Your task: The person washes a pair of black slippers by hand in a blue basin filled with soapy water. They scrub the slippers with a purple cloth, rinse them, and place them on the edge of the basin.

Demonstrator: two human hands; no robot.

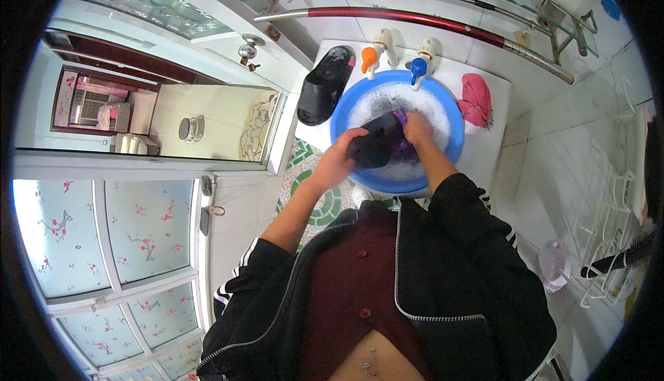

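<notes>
Over a blue plastic basin [338,101] of foamy water, my left hand [336,159] grips one end of a black slipper [374,139]. The slipper is tilted and slightly blurred. My right hand [418,127] is closed around a purple handled thing [400,117], probably a scrubbing brush, at the slipper's right side. Its working end is mostly hidden by my fingers and the slipper. White suds [389,98] cover much of the water. Left of the basin, another black slide slipper [326,86] lies wet on the white washstand [480,160].
Behind the basin are two taps, one with an orange handle [369,59], one with a blue handle [418,67]. A crumpled pink cloth [474,100] lies on the right. A red-and-chrome towel rail [404,15] and glass shelf cross above. White wire hangers [604,241] hang at right.
</notes>
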